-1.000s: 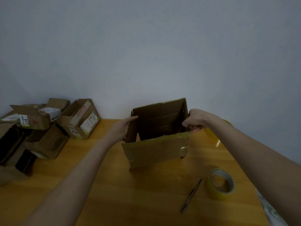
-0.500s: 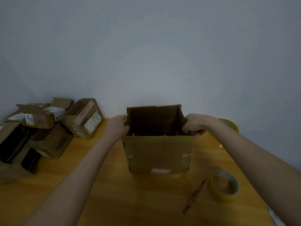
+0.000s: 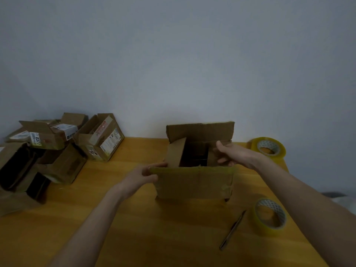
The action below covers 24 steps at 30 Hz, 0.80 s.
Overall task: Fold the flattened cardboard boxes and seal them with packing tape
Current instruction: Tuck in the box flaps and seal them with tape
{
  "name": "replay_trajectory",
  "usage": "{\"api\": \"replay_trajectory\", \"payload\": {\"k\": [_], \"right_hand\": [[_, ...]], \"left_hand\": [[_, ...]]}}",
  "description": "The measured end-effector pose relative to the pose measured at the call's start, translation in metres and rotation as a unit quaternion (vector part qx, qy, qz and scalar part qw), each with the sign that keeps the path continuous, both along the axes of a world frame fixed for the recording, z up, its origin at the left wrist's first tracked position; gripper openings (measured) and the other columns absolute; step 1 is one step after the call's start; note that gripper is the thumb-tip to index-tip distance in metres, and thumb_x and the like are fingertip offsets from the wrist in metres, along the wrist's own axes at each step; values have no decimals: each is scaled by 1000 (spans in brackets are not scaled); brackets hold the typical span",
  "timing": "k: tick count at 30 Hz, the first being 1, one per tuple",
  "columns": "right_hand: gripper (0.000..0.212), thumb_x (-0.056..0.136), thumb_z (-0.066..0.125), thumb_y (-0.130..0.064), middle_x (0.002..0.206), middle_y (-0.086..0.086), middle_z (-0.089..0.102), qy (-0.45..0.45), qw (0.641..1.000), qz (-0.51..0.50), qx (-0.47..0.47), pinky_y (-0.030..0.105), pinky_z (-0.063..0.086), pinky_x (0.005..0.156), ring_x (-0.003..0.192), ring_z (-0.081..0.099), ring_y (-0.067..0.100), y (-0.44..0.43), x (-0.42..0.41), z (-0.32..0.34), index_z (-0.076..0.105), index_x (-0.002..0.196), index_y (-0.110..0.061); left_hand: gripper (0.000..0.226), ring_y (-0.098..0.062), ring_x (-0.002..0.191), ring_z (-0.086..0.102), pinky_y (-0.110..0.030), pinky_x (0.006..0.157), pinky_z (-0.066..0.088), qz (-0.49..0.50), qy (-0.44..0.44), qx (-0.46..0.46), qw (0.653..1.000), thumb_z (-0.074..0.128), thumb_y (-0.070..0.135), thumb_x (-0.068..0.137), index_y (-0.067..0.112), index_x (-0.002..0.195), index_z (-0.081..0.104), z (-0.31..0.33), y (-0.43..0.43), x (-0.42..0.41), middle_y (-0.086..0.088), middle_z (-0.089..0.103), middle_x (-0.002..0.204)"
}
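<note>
An upright brown cardboard box stands in the middle of the wooden table, its top open and its flaps raised. My left hand pinches the left end of the near flap's top edge. My right hand lies against the right flap with fingers extended, pushing it inward over the opening. A roll of yellow packing tape lies to the right of the box near me, and a second roll sits farther back by the wall.
A dark pen-like tool lies on the table left of the near tape roll. A pile of several assembled and open cardboard boxes fills the table's left side. The wall runs close behind the box.
The box has been set upright and square to me. My left hand dropped from the left side flap to the near flap's corner. My right hand opened and moved onto the right flap.
</note>
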State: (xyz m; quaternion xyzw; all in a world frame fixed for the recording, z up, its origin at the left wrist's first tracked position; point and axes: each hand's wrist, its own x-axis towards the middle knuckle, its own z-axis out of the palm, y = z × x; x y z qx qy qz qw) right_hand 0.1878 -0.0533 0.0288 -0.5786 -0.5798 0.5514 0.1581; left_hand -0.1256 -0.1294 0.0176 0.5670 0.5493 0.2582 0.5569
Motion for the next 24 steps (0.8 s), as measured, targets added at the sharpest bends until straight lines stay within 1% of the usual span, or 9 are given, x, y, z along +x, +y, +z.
{"api": "replay_trajectory", "payload": {"k": [2, 5, 8, 11, 14, 16, 20, 22, 24], "right_hand": [[51, 102, 29, -48, 120, 5, 65, 45, 998, -39, 22, 26, 50, 81, 100, 62, 17, 0, 2, -9, 64, 113, -12], [54, 100, 31, -53, 99, 9, 64, 125, 964, -227, 63, 40, 45, 91, 95, 59, 25, 0, 5, -20, 62, 100, -9], [62, 92, 48, -58, 132, 8, 48, 78, 943, -291, 138, 40, 44, 97, 114, 50, 22, 2, 15, -27, 43, 136, -15], [81, 83, 64, -54, 156, -7, 20, 58, 968, -151, 190, 43, 29, 113, 139, 25, 15, 6, 21, -23, 23, 150, -34], [55, 87, 59, -51, 136, -10, 42, 34, 975, -57, 213, 31, 32, 103, 126, 35, 6, 9, 15, -19, 44, 138, -39], [37, 87, 52, -57, 118, -7, 55, -22, 972, -43, 231, 28, 35, 98, 117, 46, 8, 9, 12, -22, 65, 111, -32], [43, 90, 55, -52, 82, 0, 67, -46, 977, -108, 175, 29, 41, 80, 87, 58, 17, -2, 6, -38, 66, 67, -17], [41, 86, 63, -51, 68, -4, 60, -92, 980, -106, 139, 22, 38, 63, 73, 54, 14, -8, -1, -51, 61, 66, -15], [45, 84, 63, -56, 88, 0, 60, -107, 985, -105, 81, 24, 41, 66, 87, 55, 17, -11, -9, -67, 63, 93, -12]], "left_hand": [[7, -14, 96, 59, -23, 84, 48, 114, 83, 68, 988, 60, 26, 94, 27, 98, 65, -5, 1, 13, 5, 65, 100], [39, -19, 103, 60, -27, 81, 51, 127, 237, 148, 952, 63, 40, 89, 16, 120, 60, -20, 23, 34, 0, 62, 113], [62, -21, 109, 54, -28, 85, 45, 102, 306, 146, 935, 69, 39, 84, 22, 138, 43, -41, 34, 40, -8, 49, 128], [90, -27, 128, 40, -34, 101, 40, 108, 316, 135, 933, 77, 38, 76, 21, 148, 26, -54, 36, 35, -11, 26, 145], [123, -27, 143, 17, -39, 110, 30, 119, 311, 118, 936, 83, 37, 69, 16, 153, -5, -59, 41, 30, -5, -1, 159], [131, -25, 145, 12, -38, 111, 30, 104, 313, 139, 934, 84, 33, 68, 18, 151, -15, -60, 44, 35, -1, -9, 160], [129, -26, 145, 17, -39, 107, 35, 120, 330, 175, 920, 83, 31, 71, 21, 150, -18, -72, 42, 47, -2, -3, 161], [129, -29, 144, 18, -41, 108, 35, 187, 292, 183, 920, 85, 33, 68, 20, 151, -13, -78, 40, 48, -6, 2, 160], [129, -28, 145, 13, -40, 112, 29, 218, 305, 205, 904, 85, 40, 64, 16, 153, -6, -81, 44, 45, -7, 3, 159]]}}
